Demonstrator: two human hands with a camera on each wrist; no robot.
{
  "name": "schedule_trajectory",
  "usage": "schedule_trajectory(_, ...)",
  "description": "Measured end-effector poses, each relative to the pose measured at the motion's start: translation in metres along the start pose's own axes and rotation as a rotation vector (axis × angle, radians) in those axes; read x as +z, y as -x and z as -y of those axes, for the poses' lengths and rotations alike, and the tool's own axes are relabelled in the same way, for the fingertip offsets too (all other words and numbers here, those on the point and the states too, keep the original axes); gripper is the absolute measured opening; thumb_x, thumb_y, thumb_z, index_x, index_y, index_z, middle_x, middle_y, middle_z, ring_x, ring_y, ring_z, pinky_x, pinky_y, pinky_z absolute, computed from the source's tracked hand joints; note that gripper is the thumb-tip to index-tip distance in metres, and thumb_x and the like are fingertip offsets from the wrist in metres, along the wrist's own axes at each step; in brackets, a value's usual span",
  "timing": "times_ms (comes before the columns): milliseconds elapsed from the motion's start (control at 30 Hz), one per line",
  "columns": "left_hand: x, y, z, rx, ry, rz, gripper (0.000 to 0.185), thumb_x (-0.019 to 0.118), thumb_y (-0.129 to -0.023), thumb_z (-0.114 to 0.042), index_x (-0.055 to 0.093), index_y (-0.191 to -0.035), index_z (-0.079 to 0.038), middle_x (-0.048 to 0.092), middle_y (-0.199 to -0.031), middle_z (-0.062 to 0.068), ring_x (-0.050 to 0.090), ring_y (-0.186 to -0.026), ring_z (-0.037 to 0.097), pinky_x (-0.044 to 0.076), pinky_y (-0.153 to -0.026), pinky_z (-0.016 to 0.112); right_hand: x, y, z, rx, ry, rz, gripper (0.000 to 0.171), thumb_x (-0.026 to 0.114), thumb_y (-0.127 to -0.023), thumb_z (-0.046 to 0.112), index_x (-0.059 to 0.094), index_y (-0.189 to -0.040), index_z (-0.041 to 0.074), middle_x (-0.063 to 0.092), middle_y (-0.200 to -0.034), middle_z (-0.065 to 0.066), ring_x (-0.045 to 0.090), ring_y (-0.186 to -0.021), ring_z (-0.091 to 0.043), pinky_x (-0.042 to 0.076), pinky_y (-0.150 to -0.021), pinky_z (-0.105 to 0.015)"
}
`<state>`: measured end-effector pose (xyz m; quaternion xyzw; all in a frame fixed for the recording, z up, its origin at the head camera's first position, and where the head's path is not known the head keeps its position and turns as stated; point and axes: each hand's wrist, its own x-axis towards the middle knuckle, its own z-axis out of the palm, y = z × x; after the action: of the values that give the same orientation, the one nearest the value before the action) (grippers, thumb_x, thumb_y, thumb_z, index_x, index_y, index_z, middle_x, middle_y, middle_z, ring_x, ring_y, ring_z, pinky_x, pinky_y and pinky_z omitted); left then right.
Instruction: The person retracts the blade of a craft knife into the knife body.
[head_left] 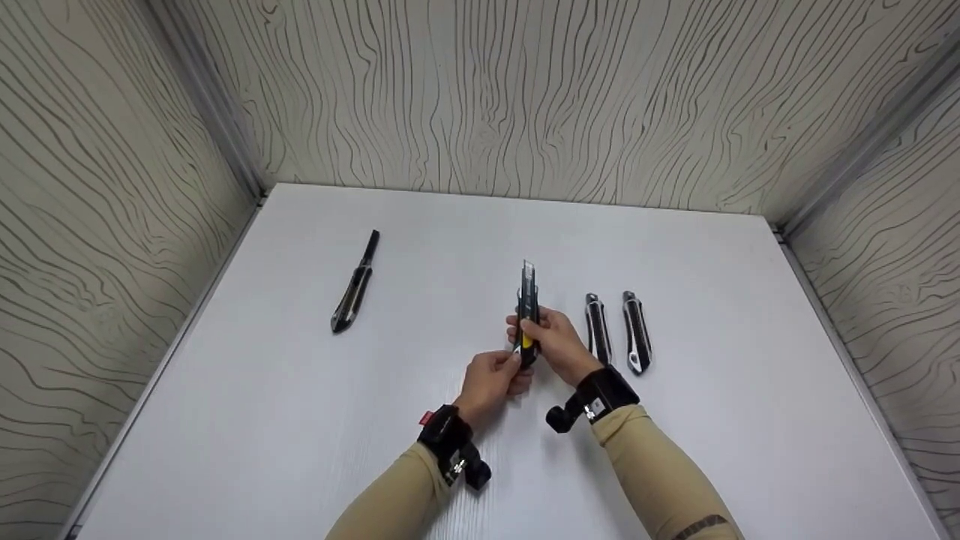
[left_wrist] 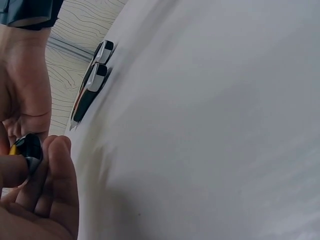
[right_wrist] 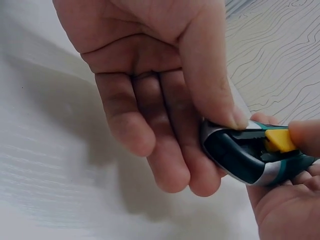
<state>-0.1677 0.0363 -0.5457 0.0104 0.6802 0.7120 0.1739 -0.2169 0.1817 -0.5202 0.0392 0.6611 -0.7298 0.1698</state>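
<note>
Both hands clamped on one utility knife (head_left: 528, 315) over mid tabletop (head_left: 300, 420): right hand (head_left: 559, 341) grips the body, left hand (head_left: 491, 379) pinches the butt end by the yellow slider (right_wrist: 280, 140). Blade tip points away. Two more knives (head_left: 616, 331) lie just right of the held knife, a fourth knife (head_left: 355, 285) well left.

Both hands cover the utility knife's (head_left: 528, 315) lower handle; the right wrist view cuts off its blade end.

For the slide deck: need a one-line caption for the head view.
Both hands, left hand and right hand, hold a utility knife over a white table; three more knives lie nearby.
</note>
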Motion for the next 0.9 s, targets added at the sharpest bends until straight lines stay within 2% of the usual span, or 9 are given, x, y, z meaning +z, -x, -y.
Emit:
schedule_trajectory(333,-0.0011,0.0004,-0.0005,0.001,-0.014,0.007,0.028,0.051,-0.101,-0.016,0.067,-0.104,0.007,0.071,-0.089,0.019,0.063,-0.071,0.015,0.053,-0.061,0.026,-0.0011,0.0008,0.0004,0.004,-0.006,0.009,0.037,0.044,-0.101,0.005,0.043,-0.135,-0.01,0.05,-0.137,-0.031,0.066,-0.101,-0.013,0.053,-0.092,-0.024)
schedule_trajectory(500,-0.0016,0.0013,-0.0016,0.007,-0.026,0.006,0.029,0.05,-0.101,-0.016,0.067,-0.106,0.007,0.072,-0.092,0.022,0.064,-0.07,0.014,0.054,-0.061,0.028,-0.0018,-0.0001,-0.0011,-0.002,0.003,0.028,0.041,0.043,-0.101,0.003,0.038,-0.139,-0.012,0.049,-0.138,-0.03,0.065,-0.102,-0.013,0.052,-0.093,-0.024)
schedule_trajectory(900,-0.0007,0.0015,-0.0014,-0.009,-0.012,0.006,0.027,0.051,-0.101,-0.015,0.068,-0.101,0.007,0.071,-0.086,0.013,0.063,-0.069,0.012,0.055,-0.061,0.025,-0.0033,-0.0005,-0.0025,0.013,0.032,0.015,0.043,0.044,-0.099,0.0,0.038,-0.141,-0.009,0.053,-0.137,-0.025,0.063,-0.108,-0.016,0.05,-0.098,-0.025)
